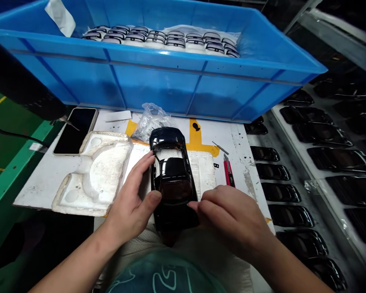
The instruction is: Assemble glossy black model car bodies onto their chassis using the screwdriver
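- In the head view, we see a black toy car at the middle of the counter's near edge.
- Our left hand is on the car's left side. Its thumb is spread away from its fingers, and both touch the car.
- Our right hand is by the car's near right side. Its fingers are curled in, and one tip touches the car. We cannot tell if they pinch anything.
- A white foam piece lies by the counter's left edge.
- A phone lies at the far left corner.
- A red cutter lies near the right edge, just past our right hand.
- A clear bag sits near the far edge, in front of a big blue box.
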`<state>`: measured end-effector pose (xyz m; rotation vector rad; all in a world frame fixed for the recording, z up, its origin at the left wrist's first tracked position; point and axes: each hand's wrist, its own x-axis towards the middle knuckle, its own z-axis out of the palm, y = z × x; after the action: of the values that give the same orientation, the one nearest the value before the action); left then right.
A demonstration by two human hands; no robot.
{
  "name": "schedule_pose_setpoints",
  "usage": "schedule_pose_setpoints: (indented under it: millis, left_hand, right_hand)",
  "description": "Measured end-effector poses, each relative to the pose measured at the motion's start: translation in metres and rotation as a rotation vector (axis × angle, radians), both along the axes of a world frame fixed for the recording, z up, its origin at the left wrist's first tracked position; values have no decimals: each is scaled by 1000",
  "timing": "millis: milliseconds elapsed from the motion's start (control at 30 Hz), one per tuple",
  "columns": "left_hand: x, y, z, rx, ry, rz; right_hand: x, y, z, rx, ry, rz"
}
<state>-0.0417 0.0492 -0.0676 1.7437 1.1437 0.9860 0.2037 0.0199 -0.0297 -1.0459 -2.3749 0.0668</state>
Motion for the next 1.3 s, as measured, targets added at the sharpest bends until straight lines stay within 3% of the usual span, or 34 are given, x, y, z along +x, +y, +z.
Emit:
schedule_pose_setpoints:
  millis: [133,267,400,533,767,967,1100,1200,1300]
  left_hand:
    - [4,1,-2,128,41,-48]
    - [11,2,-5,307,174,-54]
    - [13,3,-7,312,171,-41]
    - [12,2,-6,258,120,-34]
    - [12,0,-3,160,81,-51]
    - [10,0,1,142,87,-51]
    - [13,2,3,95,166,15]
    - [15,3,6,33,242,92]
    - [16,5,11,-23,312,45]
  right_hand:
    - [-4,17,17,40,-223,169]
    - [-7,23,20,50,-227,268]
    - [-5,22,23,23,-201,318]
    - [-2,22,32,49,-150,307]
    - [5,32,48,-47,-103,183]
    - [8,33,31,-208,-44,129]
    - [7,34,14,-411,-39,4]
    - [8,54,12,-435,30,-79]
    - [4,88,21,-502,-87,20]
